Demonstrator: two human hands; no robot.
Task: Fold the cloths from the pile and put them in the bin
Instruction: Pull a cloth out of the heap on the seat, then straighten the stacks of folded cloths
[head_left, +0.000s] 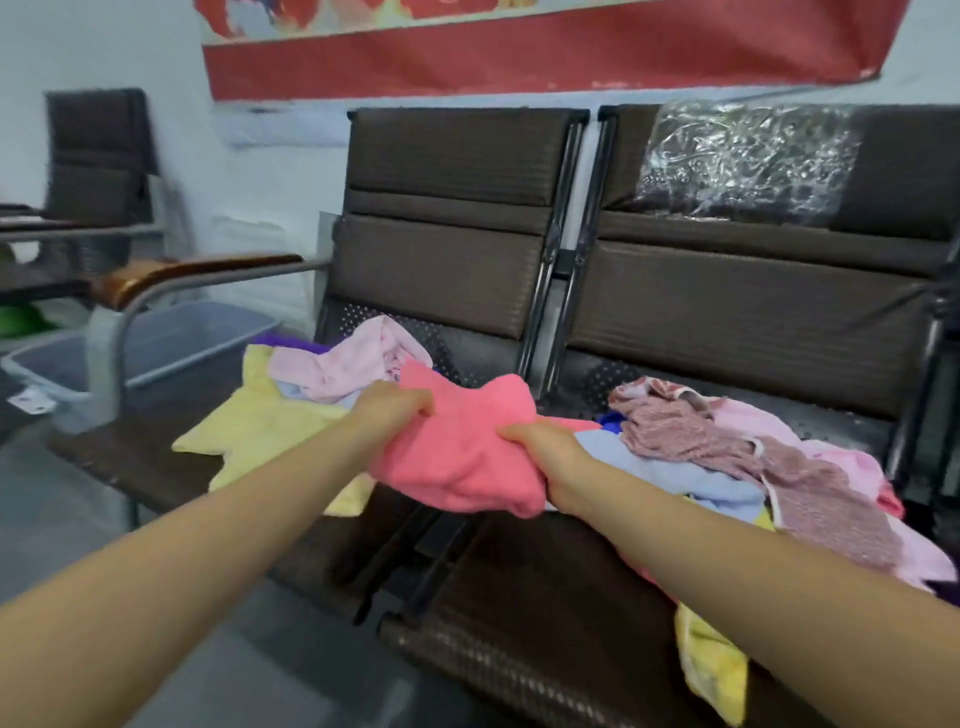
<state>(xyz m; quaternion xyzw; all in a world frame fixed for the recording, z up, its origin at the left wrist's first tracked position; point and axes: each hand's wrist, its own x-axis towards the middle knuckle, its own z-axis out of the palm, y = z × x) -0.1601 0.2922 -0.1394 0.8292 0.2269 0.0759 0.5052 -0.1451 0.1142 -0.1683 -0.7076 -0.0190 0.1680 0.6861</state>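
Above the gap between two brown bench seats, both hands hold a coral-pink cloth (467, 447), a soft, fleecy terry piece bunched into an irregular lump. Left hand (397, 410) grips its upper left edge with fingers curled into the fabric; right hand (545, 457) clamps its right side, thumb on top and fingers tucked beneath. On the left seat (135, 457), a dark woven-textured pad, lies a flat pale-yellow cloth (260, 426) with a crumpled light-pink cloth (348, 364) heaped on its far part and a purple edge showing behind. On the right seat (545, 649) sits the loose pile (753, 467): a dusty-rose patterned cloth (691, 431) with white trim, a smooth light-blue cloth (675, 473) partly under it, pale pink pieces at the far right, and a yellow cloth (711, 670) hanging over the front edge. Beyond the curved metal armrest (208, 280) (capped in glossy wood-tone) stands the bin (171, 348), a rectangular grey translucent plastic tub on the floor. Behind the seats rise ribbed padded backrests (447, 218), the right one partly wrapped in crinkled clear plastic film (748, 156)
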